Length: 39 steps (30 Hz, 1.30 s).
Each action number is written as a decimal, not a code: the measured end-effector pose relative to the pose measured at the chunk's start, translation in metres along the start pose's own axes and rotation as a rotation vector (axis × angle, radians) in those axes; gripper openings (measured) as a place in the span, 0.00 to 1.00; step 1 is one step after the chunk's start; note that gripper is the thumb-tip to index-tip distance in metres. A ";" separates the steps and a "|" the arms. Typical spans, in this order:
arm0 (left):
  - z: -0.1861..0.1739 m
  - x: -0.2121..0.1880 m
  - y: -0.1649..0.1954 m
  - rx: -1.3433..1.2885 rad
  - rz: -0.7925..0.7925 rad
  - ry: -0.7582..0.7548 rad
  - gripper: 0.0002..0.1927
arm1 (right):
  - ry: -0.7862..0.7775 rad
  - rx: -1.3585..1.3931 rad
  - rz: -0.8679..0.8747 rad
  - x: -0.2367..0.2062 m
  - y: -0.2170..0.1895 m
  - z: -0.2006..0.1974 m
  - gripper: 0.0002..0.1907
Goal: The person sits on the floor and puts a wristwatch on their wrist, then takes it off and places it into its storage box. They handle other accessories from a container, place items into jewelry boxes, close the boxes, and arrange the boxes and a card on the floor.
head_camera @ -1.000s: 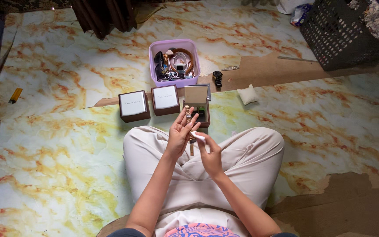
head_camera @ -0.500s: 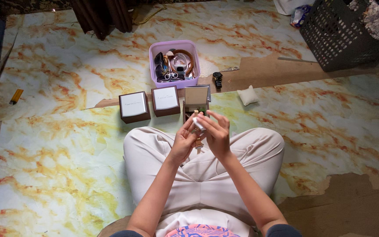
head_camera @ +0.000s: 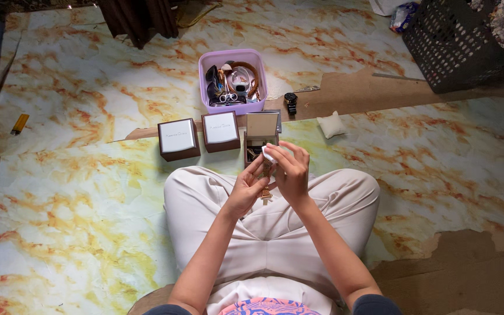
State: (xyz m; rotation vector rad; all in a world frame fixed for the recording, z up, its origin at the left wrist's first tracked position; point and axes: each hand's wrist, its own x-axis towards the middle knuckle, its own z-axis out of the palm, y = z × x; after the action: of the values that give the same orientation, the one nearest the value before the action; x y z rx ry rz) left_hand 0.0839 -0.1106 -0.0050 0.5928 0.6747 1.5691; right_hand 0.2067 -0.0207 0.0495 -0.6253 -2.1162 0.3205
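Observation:
I sit cross-legged on a marble-patterned floor mat. My left hand (head_camera: 246,188) and my right hand (head_camera: 290,170) meet above my lap, together holding a gold-coloured watch (head_camera: 266,191) whose strap hangs down between them. My right fingers also pinch a small white cloth or pad (head_camera: 268,154) against the top of the watch. Just beyond my hands stands an open brown watch box (head_camera: 260,135) with its lid up. Two closed brown boxes with white lids (head_camera: 177,139) (head_camera: 220,130) sit to its left.
A purple plastic tub (head_camera: 233,80) of watches and straps stands behind the boxes. A black watch (head_camera: 290,102) and a small white cushion (head_camera: 331,124) lie to the right. A dark perforated basket (head_camera: 462,46) is at far right, a yellow lighter (head_camera: 20,123) at far left.
Both hands have risen from my lap toward the open box and closed together. The right hand has brought the white pad onto the watch.

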 end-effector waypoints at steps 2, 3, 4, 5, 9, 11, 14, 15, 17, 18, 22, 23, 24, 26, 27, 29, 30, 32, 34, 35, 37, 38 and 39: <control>-0.001 0.001 -0.002 -0.007 0.017 -0.004 0.37 | -0.009 0.006 0.008 0.000 -0.001 0.000 0.20; -0.002 0.002 -0.003 -0.009 0.026 -0.006 0.37 | -0.013 0.010 0.012 0.000 -0.002 0.000 0.19; -0.003 0.003 -0.003 -0.012 0.038 -0.003 0.37 | -0.017 0.011 -0.005 -0.001 -0.003 0.001 0.19; -0.004 0.005 -0.002 -0.016 0.051 0.000 0.37 | -0.022 0.012 -0.022 -0.003 -0.004 0.001 0.18; -0.008 0.006 0.004 -0.033 0.090 0.013 0.37 | -0.030 -0.015 -0.059 -0.016 -0.011 0.003 0.17; -0.008 0.006 0.007 -0.017 0.092 0.033 0.37 | -0.017 -0.007 -0.061 -0.021 -0.013 0.005 0.17; -0.009 0.005 0.010 0.007 0.116 0.027 0.38 | -0.028 0.014 -0.051 -0.029 -0.015 0.004 0.17; -0.010 0.005 0.011 0.015 0.130 0.020 0.39 | -0.036 0.022 -0.048 -0.030 -0.016 0.004 0.17; -0.010 0.004 0.013 0.039 0.134 0.011 0.40 | -0.037 0.008 -0.041 -0.033 -0.017 0.004 0.17; -0.009 0.004 0.014 0.050 0.135 0.008 0.41 | -0.038 0.002 -0.038 -0.035 -0.018 0.003 0.17; -0.006 0.004 0.017 -0.001 0.086 0.050 0.40 | 0.009 -0.032 -0.024 -0.043 -0.024 0.002 0.17; -0.006 0.005 0.018 -0.024 0.074 0.059 0.41 | 0.013 -0.023 -0.013 -0.045 -0.025 0.002 0.17; -0.005 0.005 0.019 -0.046 0.061 0.069 0.41 | 0.016 -0.015 -0.002 -0.048 -0.025 0.002 0.17; -0.006 0.008 0.021 -0.043 0.087 0.059 0.43 | 0.016 0.022 0.044 -0.054 -0.025 0.001 0.18; -0.006 0.008 0.022 -0.041 0.100 0.054 0.43 | 0.015 0.040 0.067 -0.058 -0.023 0.002 0.18; -0.005 0.009 0.024 -0.003 0.101 0.066 0.42 | 0.035 0.088 0.209 -0.066 -0.021 0.003 0.18; -0.004 0.010 0.025 0.016 0.103 0.071 0.41 | 0.045 0.112 0.279 -0.069 -0.018 0.004 0.18; -0.002 0.010 0.027 0.007 0.069 0.091 0.40 | 0.043 0.276 0.535 -0.075 -0.012 0.010 0.12; 0.001 0.010 0.029 -0.016 0.054 0.081 0.39 | 0.031 0.524 0.648 -0.080 -0.003 0.016 0.08; 0.002 0.011 0.030 -0.034 0.057 0.060 0.39 | 0.021 0.690 0.630 -0.081 0.003 0.018 0.08; 0.003 0.013 0.032 -0.037 0.054 0.031 0.39 | -0.024 0.942 0.601 -0.086 0.013 0.023 0.09; 0.003 0.014 0.032 -0.024 0.050 0.024 0.39 | -0.060 1.029 0.592 -0.089 0.019 0.025 0.09; 0.003 0.015 0.033 -0.011 0.045 0.018 0.39 | -0.099 1.115 0.583 -0.093 0.023 0.027 0.09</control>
State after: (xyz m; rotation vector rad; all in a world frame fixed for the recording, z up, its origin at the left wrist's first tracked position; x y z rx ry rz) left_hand 0.0622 -0.0973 0.0205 0.5905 0.6699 1.6207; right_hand 0.2373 -0.0517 -0.0403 -0.5031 -1.4401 1.7103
